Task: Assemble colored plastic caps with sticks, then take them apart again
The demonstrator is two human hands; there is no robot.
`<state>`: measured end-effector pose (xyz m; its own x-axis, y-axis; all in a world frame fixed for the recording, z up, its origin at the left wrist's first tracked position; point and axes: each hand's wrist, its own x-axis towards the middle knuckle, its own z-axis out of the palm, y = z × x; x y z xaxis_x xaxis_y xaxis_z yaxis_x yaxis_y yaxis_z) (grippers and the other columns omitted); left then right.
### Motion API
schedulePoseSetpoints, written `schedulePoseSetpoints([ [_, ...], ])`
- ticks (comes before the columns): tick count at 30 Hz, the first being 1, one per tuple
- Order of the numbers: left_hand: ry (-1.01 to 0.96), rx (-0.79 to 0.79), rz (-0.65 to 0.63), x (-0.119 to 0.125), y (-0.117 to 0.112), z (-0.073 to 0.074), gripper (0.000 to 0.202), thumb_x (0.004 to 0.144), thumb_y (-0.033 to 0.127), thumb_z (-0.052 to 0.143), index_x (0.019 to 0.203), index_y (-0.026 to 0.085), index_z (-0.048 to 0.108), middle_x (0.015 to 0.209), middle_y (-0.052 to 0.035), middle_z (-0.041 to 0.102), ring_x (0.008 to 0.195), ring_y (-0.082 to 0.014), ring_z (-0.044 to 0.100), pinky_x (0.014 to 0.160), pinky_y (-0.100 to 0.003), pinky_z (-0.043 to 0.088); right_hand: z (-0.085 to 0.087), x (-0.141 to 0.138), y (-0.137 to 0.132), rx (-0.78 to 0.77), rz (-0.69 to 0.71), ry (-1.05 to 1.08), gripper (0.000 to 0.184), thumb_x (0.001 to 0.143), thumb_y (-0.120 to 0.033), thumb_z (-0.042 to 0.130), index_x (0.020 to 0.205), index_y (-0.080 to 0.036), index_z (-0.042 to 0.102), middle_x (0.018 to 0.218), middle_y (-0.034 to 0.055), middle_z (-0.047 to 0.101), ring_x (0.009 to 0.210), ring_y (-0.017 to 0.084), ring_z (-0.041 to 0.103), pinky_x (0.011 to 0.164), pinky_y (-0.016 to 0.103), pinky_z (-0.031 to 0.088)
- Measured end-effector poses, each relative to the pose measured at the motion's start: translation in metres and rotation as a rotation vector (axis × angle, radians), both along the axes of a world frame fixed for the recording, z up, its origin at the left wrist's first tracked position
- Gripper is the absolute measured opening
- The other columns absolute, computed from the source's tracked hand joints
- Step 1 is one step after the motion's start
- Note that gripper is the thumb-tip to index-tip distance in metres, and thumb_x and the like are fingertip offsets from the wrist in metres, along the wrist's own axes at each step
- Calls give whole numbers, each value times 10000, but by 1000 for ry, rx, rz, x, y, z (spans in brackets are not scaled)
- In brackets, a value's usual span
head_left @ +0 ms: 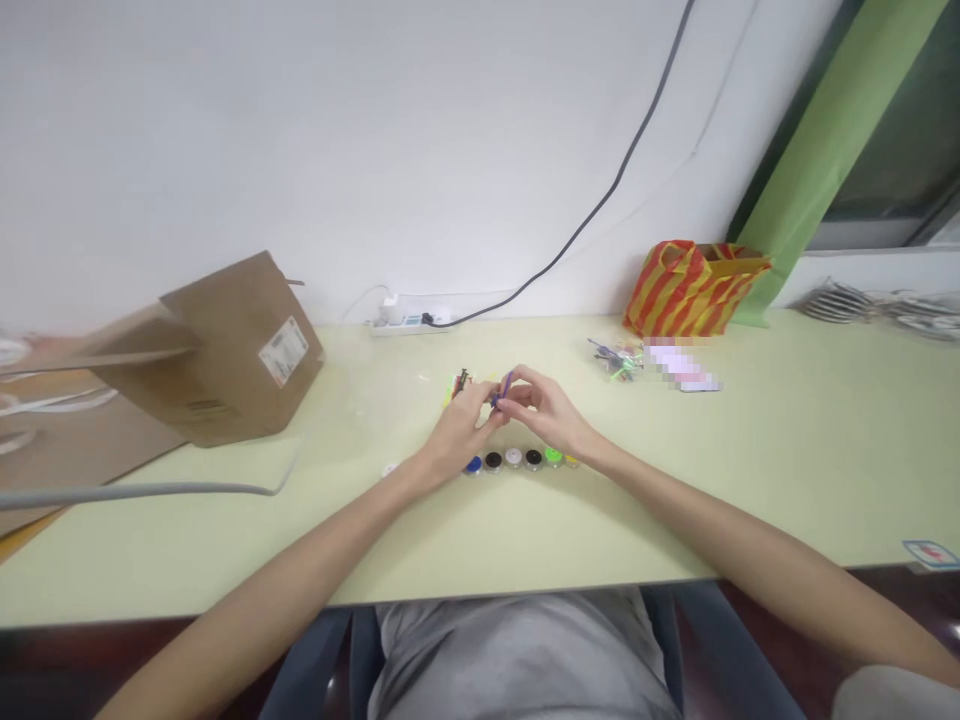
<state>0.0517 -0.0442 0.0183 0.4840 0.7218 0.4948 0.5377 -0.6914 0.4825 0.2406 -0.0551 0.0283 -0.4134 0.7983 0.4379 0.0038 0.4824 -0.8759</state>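
Observation:
My left hand (459,430) and my right hand (546,410) meet above the middle of the pale green table (787,450). Both pinch a small thin purple piece (504,388) between their fingertips. Just below the hands a row of several small round pots (523,459) stands on the table, with blue, black, white and green contents. A few thin coloured pieces (457,383) lie just behind my left hand.
A brown cardboard box (225,350) lies tilted at the left. A white power strip (409,318) with a dark cable sits against the wall. A red and yellow striped bag (694,288) and a small heap of coloured bits (619,360) are at the right.

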Motion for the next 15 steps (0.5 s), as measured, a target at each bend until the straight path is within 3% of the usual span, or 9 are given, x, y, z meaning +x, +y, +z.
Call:
schedulePoseSetpoints([
  [5,213,17,-116,-18,-6,7,156,1034,356,489,970,215,507,897,-31,635,780,-195,578,712,-312,430,3,4,-4,28,119,-116,266,971,-457,631,934,-214,530,859,12,661,778,159,605,725,289,449],
  [10,384,134,-200,-26,-1,13,229,1057,337,421,870,219,484,776,-24,582,702,-203,531,659,-312,364,-1,10,-1,-17,209,-123,247,971,-413,632,898,-209,513,836,-10,583,768,144,541,723,280,434],
  [13,360,155,-146,-30,3,13,245,1057,329,391,870,217,501,756,-20,577,681,-197,528,661,-309,364,1,16,1,-15,175,-117,269,953,-387,658,824,-201,513,754,-31,516,694,123,480,665,263,413],
  [15,284,141,-52,-33,8,12,240,1058,330,389,900,210,524,751,-11,587,658,-182,529,665,-302,375,1,20,5,-55,154,-81,289,927,-413,698,831,-202,527,731,-25,567,662,121,513,644,262,440],
])
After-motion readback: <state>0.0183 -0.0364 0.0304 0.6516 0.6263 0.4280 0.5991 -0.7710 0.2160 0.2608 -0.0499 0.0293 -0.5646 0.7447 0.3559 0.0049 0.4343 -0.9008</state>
